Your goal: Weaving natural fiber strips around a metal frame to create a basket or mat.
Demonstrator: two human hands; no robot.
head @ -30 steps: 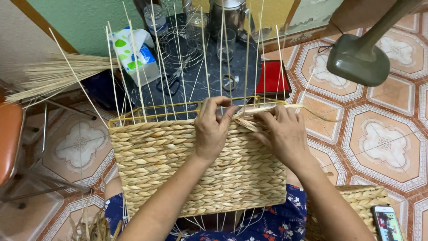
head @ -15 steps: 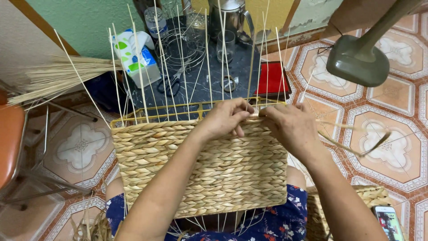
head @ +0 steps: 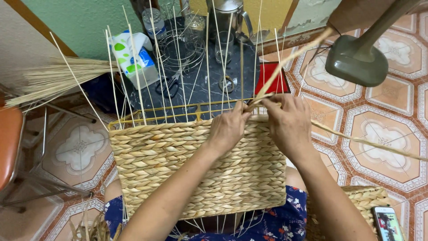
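Weaving a mostly finished basket panel (head: 196,169), both hands, left (head: 228,129) and right (head: 287,127), pinched a straw strand (head: 285,62) closed at the unfinished top edge, bare stakes (head: 178,67) left above.

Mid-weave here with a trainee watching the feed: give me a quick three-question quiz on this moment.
1. True or false: both hands work at the top edge of the woven panel.
2. Which hand pinches the flat strand that rises up and away: the left hand or the right hand?
3. What lies on the floor at the bottom right corner? A) scissors B) a phone C) a cup

Key:
1. True
2. I cannot tell; both hands meet at its base.
3. B
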